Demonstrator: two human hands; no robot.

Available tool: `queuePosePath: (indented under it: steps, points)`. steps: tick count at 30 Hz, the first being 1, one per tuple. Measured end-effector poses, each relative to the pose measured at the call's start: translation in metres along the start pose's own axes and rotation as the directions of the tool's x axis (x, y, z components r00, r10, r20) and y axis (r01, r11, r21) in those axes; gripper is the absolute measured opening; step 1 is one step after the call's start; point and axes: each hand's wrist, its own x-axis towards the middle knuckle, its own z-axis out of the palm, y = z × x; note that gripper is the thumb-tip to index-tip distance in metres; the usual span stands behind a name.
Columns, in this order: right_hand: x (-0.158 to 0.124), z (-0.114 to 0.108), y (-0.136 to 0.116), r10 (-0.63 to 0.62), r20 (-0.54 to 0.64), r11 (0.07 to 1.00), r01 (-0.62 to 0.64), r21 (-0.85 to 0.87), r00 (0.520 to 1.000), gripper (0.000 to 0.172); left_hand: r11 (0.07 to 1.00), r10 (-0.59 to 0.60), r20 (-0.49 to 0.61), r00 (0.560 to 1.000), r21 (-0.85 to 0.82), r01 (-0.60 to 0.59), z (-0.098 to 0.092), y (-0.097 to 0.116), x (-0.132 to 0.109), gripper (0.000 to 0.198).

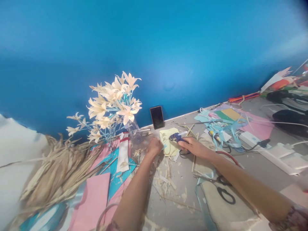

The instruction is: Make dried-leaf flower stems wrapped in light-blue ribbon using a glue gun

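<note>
My right hand (194, 147) is wrapped round the handle of a blue glue gun (175, 137), whose front end points left over a pale yellow sheet (171, 150). My left hand (154, 147) is closed at the left edge of that sheet. A small light-blue tip shows by its fingers, but what it holds is mostly hidden. Just left of my left hand stands a clear plastic bottle (135, 131), beside a bunch of cream flowers (108, 102) on light-blue stems. Offcuts and shreds (166, 179) lie below the sheet.
A phone (157, 117) leans on the blue wall. Dried husks (55, 173), pink paper (92, 199) and a ribbon roll (45, 218) lie at left. Scissors (226, 195) rest on a beige cloth (221, 211) beneath my right forearm. Blue ribbons (231, 128) and a power strip (271, 154) with cords are at right.
</note>
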Motion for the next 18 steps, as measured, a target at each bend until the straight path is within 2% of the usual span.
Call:
queuePosePath:
  steps: [2, 4, 6, 9, 11, 13, 14, 16, 18]
  points:
    - [-0.005, -0.007, -0.002, -0.015, 0.014, 0.998, 0.016, -0.068, 1.000, 0.043, 0.997, 0.013, -0.043, 0.999, -0.071, -0.016, -0.001, -0.003, -0.002, 0.026]
    - [-0.013, -0.013, -0.004, -0.014, 0.013, 0.977, 0.016, -0.211, 1.000, 0.037, 0.985, 0.034, -0.096, 0.995, -0.167, -0.050, -0.004, -0.005, -0.006, 0.017]
    - [-0.021, -0.017, -0.004, 0.001, -0.009, 0.922, -0.005, -0.386, 1.000, 0.032, 0.952, 0.064, -0.136, 0.989, -0.290, -0.102, -0.009, -0.006, -0.016, 0.019]
    - [-0.032, -0.017, -0.003, 0.015, 0.012, 0.825, -0.005, -0.564, 1.000, 0.026, 0.853, 0.121, -0.141, 0.983, -0.492, -0.175, -0.016, -0.003, -0.037, 0.019]
    - [-0.037, -0.014, -0.007, -0.034, 0.003, 0.806, 0.029, -0.591, 0.999, 0.023, 0.766, 0.151, -0.136, 0.979, -0.610, -0.203, -0.017, 0.000, -0.053, 0.024]
    - [-0.041, -0.006, -0.018, -0.121, -0.098, 0.859, 0.054, -0.510, 0.988, 0.023, 0.669, 0.169, -0.165, 0.972, -0.705, -0.236, -0.015, 0.003, -0.068, 0.033]
    - [-0.043, -0.001, -0.027, -0.141, -0.174, 0.908, 0.057, -0.416, 0.974, 0.022, 0.622, 0.173, -0.186, 0.967, -0.741, -0.254, -0.012, 0.005, -0.075, 0.037]
    - [-0.046, 0.014, -0.046, -0.070, -0.299, 0.995, 0.043, -0.094, 0.952, 0.018, 0.547, 0.173, -0.224, 0.959, -0.788, -0.282, -0.005, 0.009, -0.087, 0.042]
    - [-0.046, 0.032, -0.065, 0.039, -0.316, 0.974, 0.035, 0.224, 0.948, 0.024, 0.496, 0.168, -0.245, 0.955, -0.816, -0.297, 0.003, 0.012, -0.098, 0.042]
